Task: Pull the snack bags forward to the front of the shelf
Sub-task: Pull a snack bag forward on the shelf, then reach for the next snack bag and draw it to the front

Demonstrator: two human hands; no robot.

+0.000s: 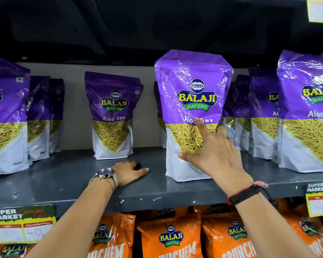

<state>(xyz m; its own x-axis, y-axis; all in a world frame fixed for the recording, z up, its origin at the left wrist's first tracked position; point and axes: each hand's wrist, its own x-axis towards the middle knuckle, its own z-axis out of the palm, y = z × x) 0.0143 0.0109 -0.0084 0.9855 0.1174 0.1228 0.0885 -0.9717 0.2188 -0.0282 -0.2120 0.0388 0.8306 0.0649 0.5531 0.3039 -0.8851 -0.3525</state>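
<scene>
Purple and white Aloo Sev snack bags stand on a grey metal shelf [93, 183]. One bag [189, 94] stands upright near the shelf's front, right of centre. My right hand [213, 153] lies against its front, fingers spread, thumb low on the bag and other fingers curling round its right side. Another bag [113, 116] stands farther back, left of centre. My left hand [130, 173], with a wristwatch, rests flat on the shelf in front of that bag, holding nothing. More bags stand at the far left [7, 116] and far right [308, 112], with others behind them.
Orange snack bags [171, 239] fill the shelf below. Price tags hang on the shelf's front edge at the left [21, 224] and right [319, 200]. The dark underside of the upper shelf is overhead. Bare shelf lies between the two central bags.
</scene>
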